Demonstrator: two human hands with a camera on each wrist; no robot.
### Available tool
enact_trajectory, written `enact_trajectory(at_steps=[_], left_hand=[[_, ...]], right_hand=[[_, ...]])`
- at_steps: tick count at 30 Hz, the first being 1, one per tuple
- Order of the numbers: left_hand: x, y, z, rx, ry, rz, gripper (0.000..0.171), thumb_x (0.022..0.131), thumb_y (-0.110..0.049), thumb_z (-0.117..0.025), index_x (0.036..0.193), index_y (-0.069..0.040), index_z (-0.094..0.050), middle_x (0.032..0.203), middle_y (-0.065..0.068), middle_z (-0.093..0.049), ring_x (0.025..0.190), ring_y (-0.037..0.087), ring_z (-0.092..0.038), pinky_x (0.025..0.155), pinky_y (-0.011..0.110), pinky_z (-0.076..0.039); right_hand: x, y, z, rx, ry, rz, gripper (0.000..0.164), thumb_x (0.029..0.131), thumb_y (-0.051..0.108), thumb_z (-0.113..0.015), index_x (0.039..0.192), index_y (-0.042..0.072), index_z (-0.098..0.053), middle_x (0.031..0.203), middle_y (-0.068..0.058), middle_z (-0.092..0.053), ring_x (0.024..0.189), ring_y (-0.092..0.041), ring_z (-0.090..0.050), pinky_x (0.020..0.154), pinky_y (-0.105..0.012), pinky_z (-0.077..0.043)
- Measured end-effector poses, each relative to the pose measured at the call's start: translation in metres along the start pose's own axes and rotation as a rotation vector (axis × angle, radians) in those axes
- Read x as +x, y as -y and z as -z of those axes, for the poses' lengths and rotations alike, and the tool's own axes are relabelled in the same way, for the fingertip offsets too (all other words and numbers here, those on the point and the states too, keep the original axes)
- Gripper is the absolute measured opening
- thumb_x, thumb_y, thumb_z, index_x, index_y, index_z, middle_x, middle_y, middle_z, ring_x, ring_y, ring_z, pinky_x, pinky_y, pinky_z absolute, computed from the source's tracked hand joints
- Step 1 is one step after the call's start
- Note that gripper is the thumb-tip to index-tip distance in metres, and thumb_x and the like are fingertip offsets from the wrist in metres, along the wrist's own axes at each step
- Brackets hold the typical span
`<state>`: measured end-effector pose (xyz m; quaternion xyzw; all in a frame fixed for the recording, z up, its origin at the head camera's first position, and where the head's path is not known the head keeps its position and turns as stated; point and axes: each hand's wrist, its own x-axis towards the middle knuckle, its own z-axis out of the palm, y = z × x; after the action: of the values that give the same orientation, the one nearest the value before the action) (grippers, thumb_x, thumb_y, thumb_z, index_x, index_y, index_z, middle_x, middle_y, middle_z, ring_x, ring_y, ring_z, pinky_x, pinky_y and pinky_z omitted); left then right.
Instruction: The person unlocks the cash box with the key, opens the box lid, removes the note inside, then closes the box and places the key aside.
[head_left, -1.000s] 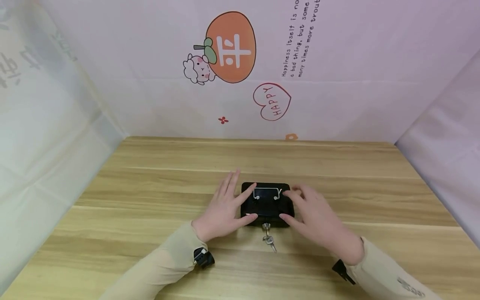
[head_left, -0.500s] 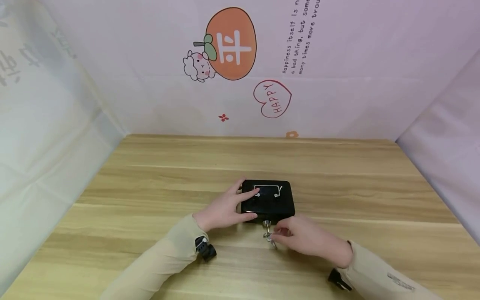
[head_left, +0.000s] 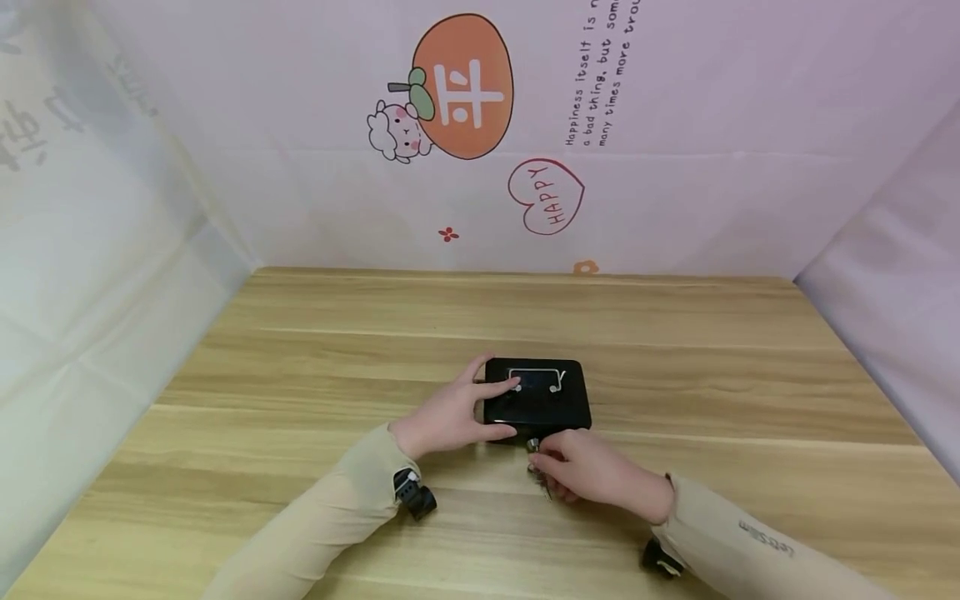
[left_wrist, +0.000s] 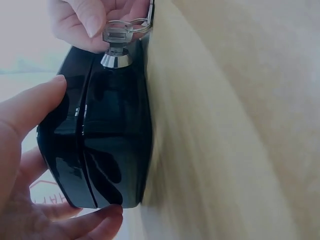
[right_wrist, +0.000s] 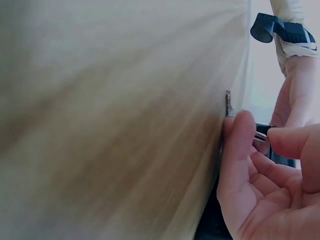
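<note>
A small black cash box (head_left: pixel 551 408) lies on the wooden table, its lid down and a thin wire handle (head_left: pixel 534 370) folded flat on top. My left hand (head_left: pixel 448 414) holds its left end, thumb at the front edge, one finger on the lid, the others against the side. At the front lock (left_wrist: pixel 116 60), my right hand (head_left: pixel 592 468) pinches the head of the key (left_wrist: pixel 118 35) between thumb and forefinger. A ring (left_wrist: pixel 140 25) joins this key to a second key (right_wrist: pixel 228 104), which hangs beside the fingers. The key's blade is hidden inside the lock.
The wood-grain table (head_left: pixel 360 333) runs back to a white printed cloth (head_left: pixel 315 200). More cloth (head_left: pixel 892 250) closes off both sides. A black camera strap sits on the left wrist (head_left: pixel 415 493) and another on the right (head_left: pixel 662 558).
My right hand has left the box's right side, come down to the front and taken hold of the key. My left hand has drawn its fingers in around the left end.
</note>
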<state>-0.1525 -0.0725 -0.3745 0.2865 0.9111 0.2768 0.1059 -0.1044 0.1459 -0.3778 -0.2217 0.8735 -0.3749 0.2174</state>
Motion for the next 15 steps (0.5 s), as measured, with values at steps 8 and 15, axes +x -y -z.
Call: enact_trajectory(at_steps=[8, 15], left_hand=[[0.001, 0.0004, -0.0016, 0.003, -0.026, -0.011, 0.063, 0.083, -0.045, -0.069, 0.14, -0.029, -0.046, 0.158, 0.013, -0.013, 0.089, 0.023, -0.066, 0.088, 0.037, -0.05], [0.0023, 0.0004, -0.0008, 0.013, -0.04, -0.029, 0.064, 0.082, -0.044, -0.07, 0.139, -0.027, -0.048, 0.157, 0.014, -0.017, 0.069, 0.011, -0.061, 0.08, 0.032, -0.05]], right_hand=[[0.0003, 0.0004, -0.0038, 0.085, -0.01, -0.07, 0.027, 0.096, 0.014, -0.053, 0.072, 0.003, -0.06, 0.06, -0.001, -0.057, 0.047, -0.01, -0.055, 0.045, -0.024, -0.051], [0.0018, -0.0044, -0.0068, 0.252, 0.011, -0.132, 0.026, 0.098, 0.011, -0.05, 0.078, -0.002, -0.06, 0.064, -0.003, -0.057, 0.052, -0.009, -0.056, 0.051, -0.03, -0.056]])
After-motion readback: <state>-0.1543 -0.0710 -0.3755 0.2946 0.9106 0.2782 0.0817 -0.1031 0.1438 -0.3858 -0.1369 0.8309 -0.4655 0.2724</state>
